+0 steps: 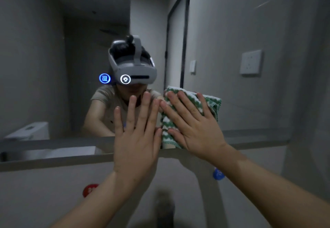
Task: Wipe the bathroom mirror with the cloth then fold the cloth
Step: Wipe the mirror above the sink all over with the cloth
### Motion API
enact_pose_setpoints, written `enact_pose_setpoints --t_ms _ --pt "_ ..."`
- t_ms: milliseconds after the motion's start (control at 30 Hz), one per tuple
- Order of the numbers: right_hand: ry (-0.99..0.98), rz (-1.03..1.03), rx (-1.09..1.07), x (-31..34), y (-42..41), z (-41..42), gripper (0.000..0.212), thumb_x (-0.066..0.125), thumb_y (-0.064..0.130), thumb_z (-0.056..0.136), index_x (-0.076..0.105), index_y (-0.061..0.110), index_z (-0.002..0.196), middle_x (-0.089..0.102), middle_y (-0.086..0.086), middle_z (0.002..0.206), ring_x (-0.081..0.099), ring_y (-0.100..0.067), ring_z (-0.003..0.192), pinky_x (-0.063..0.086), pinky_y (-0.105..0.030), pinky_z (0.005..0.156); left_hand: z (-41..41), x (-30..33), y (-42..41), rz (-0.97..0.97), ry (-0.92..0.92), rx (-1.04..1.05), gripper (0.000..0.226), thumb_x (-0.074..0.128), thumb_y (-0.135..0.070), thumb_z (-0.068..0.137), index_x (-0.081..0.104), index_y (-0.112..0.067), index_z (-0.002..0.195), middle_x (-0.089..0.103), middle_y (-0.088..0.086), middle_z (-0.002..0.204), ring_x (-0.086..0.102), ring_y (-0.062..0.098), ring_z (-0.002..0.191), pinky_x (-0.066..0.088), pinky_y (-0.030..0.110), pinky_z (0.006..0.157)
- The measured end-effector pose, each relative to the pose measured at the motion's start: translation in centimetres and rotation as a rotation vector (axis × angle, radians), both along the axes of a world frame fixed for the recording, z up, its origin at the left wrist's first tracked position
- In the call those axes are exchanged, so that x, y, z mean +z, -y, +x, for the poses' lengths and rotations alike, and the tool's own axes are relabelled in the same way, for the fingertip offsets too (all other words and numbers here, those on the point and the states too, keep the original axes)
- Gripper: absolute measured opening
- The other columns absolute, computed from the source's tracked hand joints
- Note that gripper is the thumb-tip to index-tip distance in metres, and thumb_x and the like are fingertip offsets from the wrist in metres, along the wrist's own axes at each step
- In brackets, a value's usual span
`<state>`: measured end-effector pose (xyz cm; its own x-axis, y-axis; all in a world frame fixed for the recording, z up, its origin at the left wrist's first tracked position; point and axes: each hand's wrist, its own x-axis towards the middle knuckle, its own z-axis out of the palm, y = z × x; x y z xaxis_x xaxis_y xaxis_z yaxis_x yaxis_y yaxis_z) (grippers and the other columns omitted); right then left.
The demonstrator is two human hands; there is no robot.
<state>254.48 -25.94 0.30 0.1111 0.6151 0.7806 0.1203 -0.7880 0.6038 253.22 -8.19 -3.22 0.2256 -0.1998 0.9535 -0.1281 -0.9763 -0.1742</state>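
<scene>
The head view looked straight at the bathroom mirror, with both bare arms reaching up to its lower part. The right hand lay flat, fingers straight and slightly fanned, pressing the green-and-white cloth against the glass; the cloth showed past the fingertips at the top, at the right side and along the thumb, reaching down nearly to the mirror's lower edge. The left hand was also flat against the mirror, fingers straight and close together, touching no cloth; its index finger ran just beside the cloth's left edge and the right thumb. Below the mirror ran a grey ledge. The glass reflected the person in a beige short-sleeved top wearing a grey headset, a white toilet tank at lower left and a dark door frame. On the wall to the right sat a white socket plate. A red round object and a blue one showed blurred lower down.
</scene>
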Motion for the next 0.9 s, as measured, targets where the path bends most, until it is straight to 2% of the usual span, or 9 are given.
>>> enact_pose_setpoints --t_ms 100,233,367,467,667,833,900 --pt "-0.001 0.008 0.011 -0.1 1.4 0.1 0.053 0.026 0.043 0.1 0.022 0.02 0.148 0.02 -0.002 0.154 0.018 -0.018 0.143 0.016 -0.051 0.115 0.4 0.0 1.4 -0.049 -0.014 0.015 0.061 0.031 -0.039 0.096 0.019 -0.014 0.15 0.013 0.012 0.156 0.01 0.038 0.142 0.009 0.057 0.113" --pt "-0.011 0.064 0.011 -0.6 1.1 0.1 0.053 0.024 0.042 0.101 0.021 0.02 0.149 0.019 -0.003 0.155 0.017 -0.019 0.144 0.015 -0.052 0.115 0.5 0.0 0.5 0.037 0.009 0.0 0.061 0.036 -0.041 0.096 0.023 -0.013 0.149 0.017 0.012 0.155 0.014 0.035 0.143 0.013 0.053 0.114" --pt "-0.023 0.297 -0.015 -2.1 -1.8 0.1 0.052 0.019 0.042 0.102 0.019 0.019 0.149 0.018 -0.003 0.156 0.012 -0.019 0.144 0.014 -0.054 0.114 0.0 0.6 -2.3 0.154 0.045 0.002 0.057 0.039 -0.039 0.097 0.027 -0.017 0.148 0.021 0.008 0.155 0.017 0.027 0.143 0.017 0.05 0.114" --pt "-0.052 0.416 -0.006 -2.8 -4.7 0.0 0.053 0.015 0.042 0.102 0.016 0.017 0.148 0.017 -0.007 0.157 0.012 -0.022 0.144 0.014 -0.055 0.113 -0.4 0.7 -6.4 0.136 0.062 0.049 0.055 0.036 -0.039 0.099 0.025 -0.018 0.149 0.022 0.009 0.155 0.019 0.027 0.143 0.019 0.053 0.112" --pt "-0.103 0.33 0.042 -3.9 -11.3 -0.5 0.056 0.024 0.043 0.099 0.019 0.019 0.149 0.016 -0.004 0.156 0.001 -0.02 0.146 0.008 -0.053 0.115 -1.6 -0.3 -14.0 0.109 0.065 0.117 0.054 0.029 -0.038 0.1 0.025 -0.015 0.149 0.018 0.011 0.156 0.017 0.028 0.143 0.019 0.054 0.112" --pt "-0.106 0.321 0.064 -4.4 -19.6 -1.5 0.057 0.027 0.043 0.099 0.017 0.019 0.15 0.012 -0.001 0.157 0.003 -0.02 0.146 0.003 -0.052 0.115 -3.1 0.2 -21.8 0.046 0.053 0.185 0.055 0.025 -0.038 0.1 0.021 -0.016 0.15 0.011 0.011 0.157 0.008 0.027 0.145 0.005 0.049 0.115" --pt "-0.115 0.299 0.07 -4.4 -23.1 -1.8 0.059 0.028 0.044 0.098 0.015 0.019 0.15 0.01 -0.002 0.158 0.002 -0.021 0.146 0.005 -0.052 0.115 -3.7 0.3 -24.9 0.033 0.042 0.207 0.056 0.028 -0.037 0.098 0.02 -0.016 0.15 0.012 0.012 0.157 0.011 0.029 0.144 0.008 0.053 0.113"
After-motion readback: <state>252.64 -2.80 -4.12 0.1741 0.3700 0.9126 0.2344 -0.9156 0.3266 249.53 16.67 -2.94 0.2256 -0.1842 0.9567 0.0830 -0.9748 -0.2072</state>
